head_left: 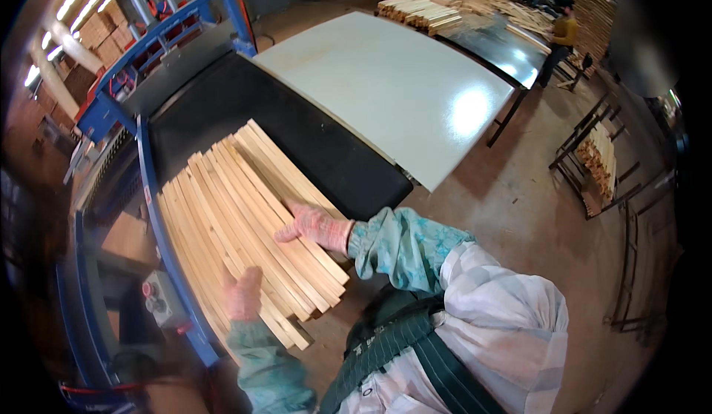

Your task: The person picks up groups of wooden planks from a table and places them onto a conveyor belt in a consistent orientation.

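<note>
A wide layer of long, pale wooden strips [237, 229] lies side by side on the black belt [200, 103], their near ends uneven. My right hand [317, 226], in a pinkish glove, grips strips at the right part of the layer. Its thumb lies across their tops, and the other fingers go down beside them, partly hidden. Several strips lie beyond that hand, with a gap in front of them. My left hand [243, 293], gloved alike, rests on the strips nearer the front. Its thumb and forefinger are apart; the remaining fingers are hardly visible.
A blue machine frame [241, 21] spans the belt's far end. On the left rail sits a grey control box [165, 303] with a red button. A pale sheet table [386, 80] adjoins the belt. Farther off, a person [561, 36] stands near stacked wood; a rack [593, 162] holds more strips.
</note>
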Demonstrator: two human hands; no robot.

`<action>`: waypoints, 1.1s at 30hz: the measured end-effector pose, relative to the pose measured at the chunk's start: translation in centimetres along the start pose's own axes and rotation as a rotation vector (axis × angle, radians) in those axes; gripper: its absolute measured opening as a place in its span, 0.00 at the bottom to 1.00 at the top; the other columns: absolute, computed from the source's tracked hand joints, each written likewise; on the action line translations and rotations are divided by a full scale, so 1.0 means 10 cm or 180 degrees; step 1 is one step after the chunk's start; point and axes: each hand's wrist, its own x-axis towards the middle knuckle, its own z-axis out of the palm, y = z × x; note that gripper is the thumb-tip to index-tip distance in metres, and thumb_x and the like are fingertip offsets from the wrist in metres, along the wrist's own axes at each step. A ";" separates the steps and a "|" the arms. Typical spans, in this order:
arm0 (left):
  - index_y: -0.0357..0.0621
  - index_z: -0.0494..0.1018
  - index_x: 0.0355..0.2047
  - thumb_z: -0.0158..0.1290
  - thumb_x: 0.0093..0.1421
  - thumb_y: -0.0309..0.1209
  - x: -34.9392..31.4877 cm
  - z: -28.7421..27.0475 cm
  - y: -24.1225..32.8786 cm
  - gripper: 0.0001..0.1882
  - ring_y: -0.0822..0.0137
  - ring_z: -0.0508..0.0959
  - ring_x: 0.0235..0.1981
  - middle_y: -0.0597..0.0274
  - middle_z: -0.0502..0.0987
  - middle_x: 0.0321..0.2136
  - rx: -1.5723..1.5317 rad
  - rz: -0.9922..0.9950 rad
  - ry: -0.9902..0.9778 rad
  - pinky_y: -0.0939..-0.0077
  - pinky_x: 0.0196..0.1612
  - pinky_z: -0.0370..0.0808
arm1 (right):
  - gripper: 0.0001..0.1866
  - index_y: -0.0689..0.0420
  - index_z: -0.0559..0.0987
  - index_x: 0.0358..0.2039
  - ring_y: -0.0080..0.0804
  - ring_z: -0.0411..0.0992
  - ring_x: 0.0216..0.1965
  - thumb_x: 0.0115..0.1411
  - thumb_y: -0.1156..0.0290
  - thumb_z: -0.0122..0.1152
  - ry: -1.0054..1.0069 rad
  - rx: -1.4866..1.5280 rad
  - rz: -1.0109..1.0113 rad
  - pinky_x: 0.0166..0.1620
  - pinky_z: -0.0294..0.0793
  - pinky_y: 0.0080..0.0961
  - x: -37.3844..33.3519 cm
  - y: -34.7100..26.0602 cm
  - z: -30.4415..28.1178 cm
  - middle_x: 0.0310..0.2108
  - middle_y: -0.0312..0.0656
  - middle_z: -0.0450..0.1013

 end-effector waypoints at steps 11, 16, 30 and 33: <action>0.49 0.35 0.68 0.54 0.55 0.20 -0.27 2.04 -0.46 0.48 0.60 0.69 0.53 0.51 0.59 0.59 -0.0323 0.0379 -0.0384 0.73 0.51 0.72 | 0.40 0.60 0.59 0.62 0.32 0.68 0.52 0.49 0.74 0.63 -0.0519 0.1170 0.0068 0.55 0.67 0.27 -0.48 -0.19 -1.83 0.53 0.44 0.68; 0.43 0.39 0.68 0.53 0.61 0.28 0.29 2.43 -0.91 0.42 0.57 0.56 0.63 0.46 0.54 0.62 0.1795 0.1213 -0.0289 0.71 0.63 0.57 | 0.36 0.60 0.60 0.61 0.34 0.67 0.53 0.52 0.69 0.60 -0.0455 0.0861 -0.0198 0.56 0.66 0.27 -0.38 0.02 -2.61 0.54 0.45 0.67; 0.44 0.59 0.60 0.49 0.56 0.52 0.47 2.18 -0.61 0.37 0.47 0.52 0.64 0.49 0.56 0.62 0.5503 0.1168 -0.0019 0.55 0.66 0.43 | 0.42 0.51 0.62 0.62 0.46 0.63 0.58 0.53 0.37 0.51 0.0509 -0.3270 0.0166 0.61 0.60 0.35 0.79 0.32 -2.35 0.57 0.53 0.63; 0.45 0.58 0.61 0.47 0.57 0.55 0.47 2.16 -0.67 0.38 0.48 0.51 0.64 0.51 0.55 0.63 0.5568 0.1245 -0.0147 0.56 0.66 0.42 | 0.41 0.50 0.62 0.63 0.47 0.64 0.57 0.53 0.41 0.53 0.0717 -0.3264 -0.0054 0.59 0.62 0.35 0.72 0.47 -2.41 0.56 0.52 0.65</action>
